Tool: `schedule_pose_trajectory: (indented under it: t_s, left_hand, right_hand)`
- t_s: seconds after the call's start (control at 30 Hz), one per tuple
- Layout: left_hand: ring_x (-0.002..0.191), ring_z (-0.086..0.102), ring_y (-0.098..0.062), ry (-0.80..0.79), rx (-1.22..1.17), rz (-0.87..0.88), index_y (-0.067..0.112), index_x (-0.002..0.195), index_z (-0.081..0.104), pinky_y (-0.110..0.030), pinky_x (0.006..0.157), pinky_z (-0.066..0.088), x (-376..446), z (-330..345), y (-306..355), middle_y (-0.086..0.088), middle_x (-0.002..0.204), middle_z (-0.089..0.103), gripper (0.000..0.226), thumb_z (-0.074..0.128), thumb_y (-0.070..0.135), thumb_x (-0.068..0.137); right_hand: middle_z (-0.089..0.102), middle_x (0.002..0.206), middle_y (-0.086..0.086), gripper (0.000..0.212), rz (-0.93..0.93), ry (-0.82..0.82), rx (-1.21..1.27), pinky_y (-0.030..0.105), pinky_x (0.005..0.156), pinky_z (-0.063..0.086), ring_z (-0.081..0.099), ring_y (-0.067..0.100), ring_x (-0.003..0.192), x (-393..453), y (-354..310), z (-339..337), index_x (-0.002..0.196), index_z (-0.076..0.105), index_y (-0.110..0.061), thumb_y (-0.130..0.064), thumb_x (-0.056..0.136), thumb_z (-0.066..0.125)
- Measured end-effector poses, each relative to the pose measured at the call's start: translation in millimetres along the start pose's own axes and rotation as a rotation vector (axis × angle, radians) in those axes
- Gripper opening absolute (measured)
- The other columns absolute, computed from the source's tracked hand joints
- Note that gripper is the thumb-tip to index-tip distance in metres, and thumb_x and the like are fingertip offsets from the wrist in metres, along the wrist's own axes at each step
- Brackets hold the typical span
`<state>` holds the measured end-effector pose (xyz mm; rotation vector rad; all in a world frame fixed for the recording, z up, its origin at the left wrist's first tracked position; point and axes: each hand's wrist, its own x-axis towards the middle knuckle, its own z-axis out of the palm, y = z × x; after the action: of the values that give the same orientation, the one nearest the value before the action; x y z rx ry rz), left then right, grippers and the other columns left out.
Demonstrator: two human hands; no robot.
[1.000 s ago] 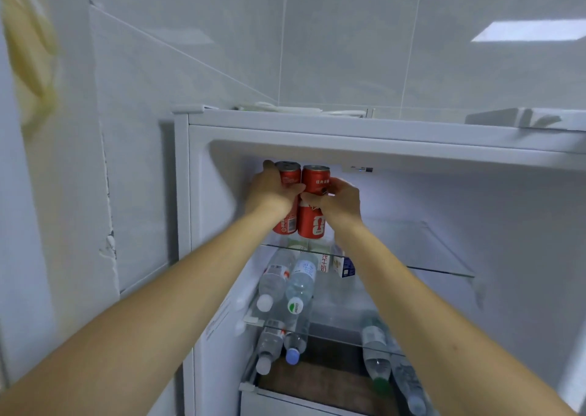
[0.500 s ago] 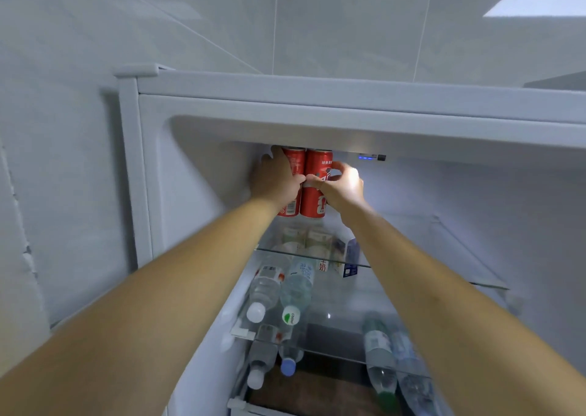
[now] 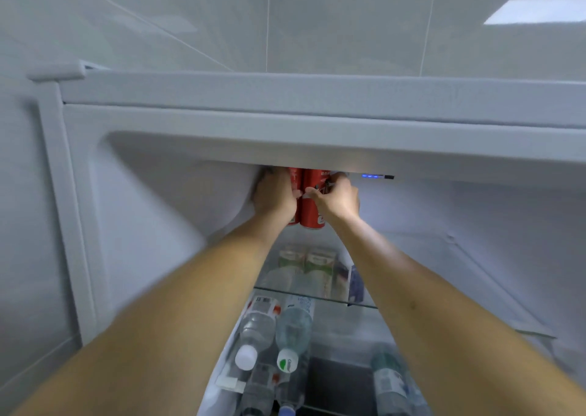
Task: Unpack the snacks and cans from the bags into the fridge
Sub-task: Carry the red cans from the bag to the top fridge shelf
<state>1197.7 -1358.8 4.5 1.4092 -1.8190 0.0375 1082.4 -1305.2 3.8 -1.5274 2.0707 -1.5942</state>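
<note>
Both hands' grip on upright cans (image 3: 312, 203)

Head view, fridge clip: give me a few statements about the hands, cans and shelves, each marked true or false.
1. Each hand holds a red can: the left hand the left can, the right hand the right can. True.
2. The cans lie on their sides. False: they stand upright.
3. Water bottles lie below the glass shelf. True.
4. The fridge is closed. False: it is open.
</note>
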Motion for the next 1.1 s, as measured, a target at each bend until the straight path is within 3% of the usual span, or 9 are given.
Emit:
schedule_pose_trajectory:
  t_s: [0.07, 0.17, 0.33, 0.47, 0.6, 0.7, 0.83, 1.1]
  left_hand:
    - [0.122, 0.061, -0.035, -0.012, 0.004, 0.006, 0.009, 0.135, 0.054, -0.041, 0.088, 0.050, -1.4, -0.9, 1.6, -0.013, 0.131, 0.064, 0.054, 0.075, 0.033, 0.091]
    - [0.123, 0.061, -0.036, -0.008, -0.004, 0.010, 0.010, 0.135, 0.055, -0.042, 0.091, 0.052, -10.5, -7.2, 3.2, -0.013, 0.132, 0.062, 0.056, 0.075, 0.034, 0.089]
    - [0.110, 0.061, -0.042, 0.007, 0.019, 0.098, 0.011, 0.136, 0.041, -0.044, 0.077, 0.051, -50.7, -32.4, -8.0, -0.018, 0.122, 0.061, 0.061, 0.064, 0.035, 0.084]
    - [0.108, 0.064, -0.037, -0.193, -0.076, 0.065, 0.023, 0.135, 0.044, -0.050, 0.088, 0.057, -103.7, -71.7, -18.8, -0.012, 0.117, 0.061, 0.069, 0.065, 0.054, 0.077]
    - [0.118, 0.061, -0.035, -0.258, -0.093, 0.118, 0.019, 0.141, 0.048, -0.047, 0.099, 0.053, -182.2, -133.0, -24.4, -0.013, 0.131, 0.059, 0.063, 0.068, 0.048, 0.089]
    - [0.124, 0.058, -0.033, -0.233, -0.041, 0.195, 0.020, 0.147, 0.046, -0.049, 0.101, 0.051, -242.1, -180.6, -27.9, -0.009, 0.137, 0.057, 0.065, 0.064, 0.048, 0.091]
    - [0.127, 0.050, -0.027, -0.145, 0.080, 0.285, 0.022, 0.151, 0.044, -0.043, 0.097, 0.050, -317.9, -241.0, -36.0, -0.005, 0.136, 0.056, 0.061, 0.061, 0.042, 0.096]
    - [0.126, 0.049, -0.022, 0.085, 0.340, 0.120, 0.024, 0.148, 0.049, -0.042, 0.093, 0.051, -455.2, -358.9, -84.3, 0.001, 0.132, 0.057, 0.060, 0.059, 0.047, 0.094]
  right_hand:
    - [0.069, 0.117, 0.016, 0.021, -0.024, -0.007, -0.011, 0.037, 0.085, 0.049, 0.064, 0.040, 0.112, 2.0, 0.5, 2.5, 0.099, 0.064, -0.015, -0.029, 0.091, 0.077]
    - [0.060, 0.124, 0.020, 0.038, -0.039, -0.012, -0.058, 0.043, 0.096, 0.051, 0.060, 0.044, 0.115, -3.3, 3.2, 4.3, 0.121, 0.062, -0.011, -0.029, 0.090, 0.074]
    - [0.048, 0.132, 0.016, 0.057, -0.037, -0.025, -0.197, 0.053, 0.102, 0.048, 0.043, 0.039, 0.132, -45.5, 4.4, -13.1, 0.131, 0.048, -0.010, -0.039, 0.089, 0.072]
    - [0.045, 0.121, 0.007, 0.052, -0.143, -0.063, -0.334, 0.048, 0.093, 0.051, 0.041, 0.029, 0.127, -112.3, -0.8, -39.4, 0.130, 0.047, -0.019, -0.048, 0.091, 0.067]
    - [0.050, 0.128, 0.006, 0.054, -0.244, -0.160, -0.393, 0.048, 0.095, 0.051, 0.044, 0.028, 0.128, -194.0, -15.7, -75.5, 0.142, 0.046, -0.026, -0.050, 0.096, 0.059]
    - [0.054, 0.135, 0.009, 0.055, -0.313, -0.164, -0.395, 0.049, 0.097, 0.050, 0.047, 0.031, 0.129, -254.5, -27.6, -97.9, 0.143, 0.049, -0.021, -0.049, 0.097, 0.060]
    - [0.057, 0.129, 0.003, 0.053, -0.414, -0.166, -0.358, 0.045, 0.089, 0.051, 0.050, 0.027, 0.120, -327.5, -42.6, -116.5, 0.139, 0.053, -0.022, -0.054, 0.097, 0.058]
    - [0.056, 0.137, -0.008, 0.053, -0.715, -0.332, -0.034, 0.034, 0.094, 0.045, 0.047, 0.017, 0.127, -457.1, -95.4, -97.4, 0.142, 0.055, -0.028, -0.054, 0.096, 0.061]
